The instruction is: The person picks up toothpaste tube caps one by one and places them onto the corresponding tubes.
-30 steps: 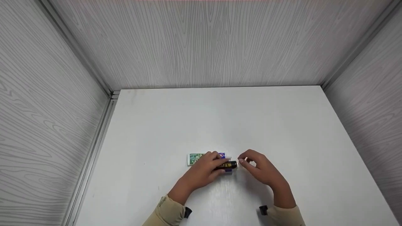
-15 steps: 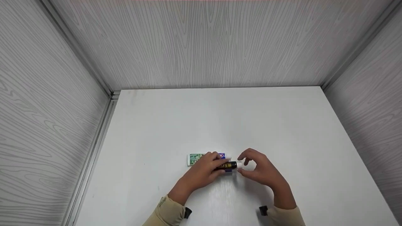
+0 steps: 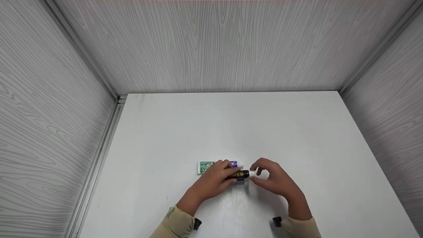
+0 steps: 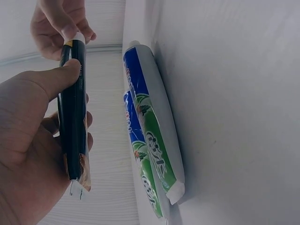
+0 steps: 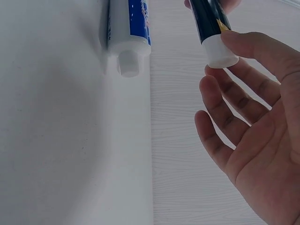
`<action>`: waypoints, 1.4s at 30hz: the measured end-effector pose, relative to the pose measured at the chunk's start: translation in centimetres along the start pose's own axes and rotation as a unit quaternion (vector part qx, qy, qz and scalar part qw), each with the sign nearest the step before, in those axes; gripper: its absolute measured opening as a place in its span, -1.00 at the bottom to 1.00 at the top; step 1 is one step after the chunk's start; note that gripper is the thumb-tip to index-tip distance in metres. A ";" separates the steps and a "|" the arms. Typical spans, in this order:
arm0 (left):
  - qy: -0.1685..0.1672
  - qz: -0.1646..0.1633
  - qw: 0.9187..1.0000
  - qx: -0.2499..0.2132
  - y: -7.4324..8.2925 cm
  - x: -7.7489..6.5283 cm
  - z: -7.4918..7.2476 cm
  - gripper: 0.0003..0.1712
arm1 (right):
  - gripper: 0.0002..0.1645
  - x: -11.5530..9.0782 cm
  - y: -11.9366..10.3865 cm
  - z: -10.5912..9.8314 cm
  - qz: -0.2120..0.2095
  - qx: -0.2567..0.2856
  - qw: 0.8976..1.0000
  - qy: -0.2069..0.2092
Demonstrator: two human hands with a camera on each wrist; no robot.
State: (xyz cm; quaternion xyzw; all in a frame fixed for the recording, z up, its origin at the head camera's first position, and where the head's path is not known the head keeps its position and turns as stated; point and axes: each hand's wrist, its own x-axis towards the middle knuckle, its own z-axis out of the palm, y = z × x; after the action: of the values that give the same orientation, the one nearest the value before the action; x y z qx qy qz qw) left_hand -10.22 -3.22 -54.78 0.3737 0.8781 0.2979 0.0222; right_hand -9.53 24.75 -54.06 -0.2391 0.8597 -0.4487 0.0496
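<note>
My left hand (image 3: 213, 180) grips a black tube (image 3: 240, 174) with yellow lettering. In the left wrist view this black tube (image 4: 71, 117) lies between thumb and fingers, its flat crimped end pointing back towards the palm. A white cap (image 5: 219, 51) sits at its other end. Thumb and forefinger of my right hand (image 3: 272, 177) pinch that cap; the remaining fingers are loosely bent in the right wrist view. Beside the held tube, two blue, green and white toothpaste tubes lie side by side, a nearer one (image 4: 161, 122) and one partly hidden (image 4: 140, 159).
Under all this is a white table (image 3: 211, 132), enclosed by grey wood-grain panels (image 3: 218, 46) at the back and both sides. The green-and-blue toothpaste tube (image 3: 205, 168) is partly covered by my left hand in the head view.
My right thumb and forefinger were close together over the tube's end, then spread apart showing the white cap, and now close in on it. My left hand holds still.
</note>
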 end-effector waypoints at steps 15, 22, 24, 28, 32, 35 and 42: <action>-0.004 -0.004 1.000 0.006 -0.1 0.0 0.0 -0.49 | -0.77 -0.2 0.3 0.0 0.000 0.018 1.000 -0.015; -0.006 -0.006 1.000 0.010 -0.1 0.0 0.0 -0.47 | -0.75 -0.3 0.2 0.0 0.016 0.018 1.000 -0.018; -0.008 -0.007 1.000 0.012 -0.1 0.0 0.0 -0.47 | -0.71 -0.3 0.2 0.0 0.015 0.012 1.000 -0.014; -0.007 -0.004 1.000 0.015 0.1 0.0 0.1 -0.47 | -0.64 -0.2 0.2 0.1 0.014 0.004 1.000 -0.012; -0.001 -0.001 1.000 0.012 0.2 0.0 0.0 -0.48 | -0.64 -0.3 0.3 0.2 0.012 0.008 1.000 -0.013; 0.003 0.000 1.000 0.010 0.2 0.0 0.0 -0.49 | -0.66 -0.3 0.3 0.3 0.004 0.016 1.000 -0.013; 0.003 -0.002 1.000 0.010 0.2 -0.1 -0.1 -0.48 | -0.71 -0.3 0.2 0.2 0.016 0.031 0.999 -0.024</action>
State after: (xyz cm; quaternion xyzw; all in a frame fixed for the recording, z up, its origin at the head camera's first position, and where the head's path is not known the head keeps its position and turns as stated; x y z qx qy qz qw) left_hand -10.05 -3.18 -54.61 0.3714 0.8818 0.2903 0.0161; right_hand -9.30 24.87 -54.38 -0.2342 0.8475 -0.4686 0.0850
